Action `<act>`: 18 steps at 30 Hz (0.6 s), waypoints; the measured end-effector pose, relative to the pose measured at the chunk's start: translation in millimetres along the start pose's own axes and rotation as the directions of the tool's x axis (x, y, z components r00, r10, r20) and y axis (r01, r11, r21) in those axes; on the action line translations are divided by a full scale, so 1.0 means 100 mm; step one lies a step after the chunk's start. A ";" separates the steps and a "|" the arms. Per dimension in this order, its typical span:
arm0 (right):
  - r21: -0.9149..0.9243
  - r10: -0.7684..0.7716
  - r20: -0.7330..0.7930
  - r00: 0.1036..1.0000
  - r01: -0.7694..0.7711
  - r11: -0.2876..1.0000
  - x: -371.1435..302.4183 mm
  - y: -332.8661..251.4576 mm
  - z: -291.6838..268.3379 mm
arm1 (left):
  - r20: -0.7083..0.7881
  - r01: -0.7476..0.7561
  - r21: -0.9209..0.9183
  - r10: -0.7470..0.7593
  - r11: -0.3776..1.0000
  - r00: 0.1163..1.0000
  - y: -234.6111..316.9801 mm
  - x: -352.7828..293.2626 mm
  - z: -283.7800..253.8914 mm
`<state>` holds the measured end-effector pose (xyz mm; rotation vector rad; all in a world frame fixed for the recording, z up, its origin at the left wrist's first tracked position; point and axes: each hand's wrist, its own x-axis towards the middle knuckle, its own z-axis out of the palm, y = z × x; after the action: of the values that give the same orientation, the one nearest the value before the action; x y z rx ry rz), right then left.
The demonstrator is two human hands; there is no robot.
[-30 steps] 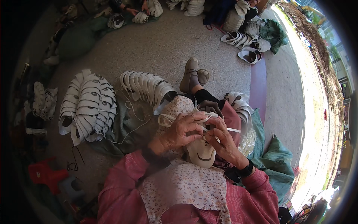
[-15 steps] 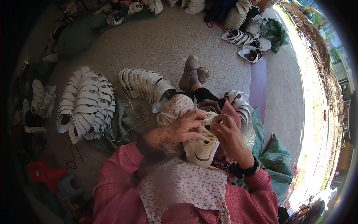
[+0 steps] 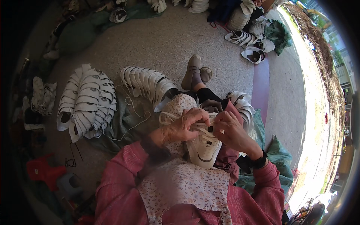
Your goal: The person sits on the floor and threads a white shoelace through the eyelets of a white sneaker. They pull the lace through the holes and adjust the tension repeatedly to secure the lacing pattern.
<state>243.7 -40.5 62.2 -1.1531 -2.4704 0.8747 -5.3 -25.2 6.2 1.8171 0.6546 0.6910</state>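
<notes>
A cream shoe upper [image 3: 204, 155] rests in my lap, toe toward me, with a pale shoelace [image 3: 204, 131] crossing its front. My left hand [image 3: 183, 125] lies over its left side, fingers bent and closed on the lace near the eyelets. A loop of lace stands out to the left of that hand. At the right eyelet row, my right hand [image 3: 229, 129] pinches the lace between thumb and fingertips. The exact fingertip contact is partly hidden by the fingers.
Stacked white shoe uppers [image 3: 88, 103] lie at left, and another curved row [image 3: 146, 84] sits by my leg. More uppers [image 3: 242, 105] are at my right beside a green sack [image 3: 277, 157]. A red stool [image 3: 43, 168] stands lower left. Loose white cord [image 3: 135, 125] trails on green cloth.
My right hand has lowered slightly and shifted right, turning at the eyelets. My left fingers have moved closer to the shoe's middle. The shoe upper has tilted slightly.
</notes>
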 end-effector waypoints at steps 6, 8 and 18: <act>0.143 0.044 -0.098 0.994 -0.030 0.989 -0.06 0.03 0.09 | 0.012 0.002 -0.010 -0.002 1.000 1.000 -0.03 0.00 0.00; 0.262 0.065 -0.096 0.993 -0.038 0.964 -0.06 0.08 0.06 | 0.036 0.001 -0.128 0.004 0.992 0.999 -0.06 0.00 -0.04; 0.657 0.193 -0.092 0.977 -0.086 0.749 -0.22 0.21 0.09 | 0.019 0.191 -0.309 -0.195 0.932 0.981 0.08 0.04 -0.09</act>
<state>266.2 -50.9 42.3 -1.0849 -1.7194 1.4717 -8.2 -19.3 16.9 1.4386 0.6810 0.6336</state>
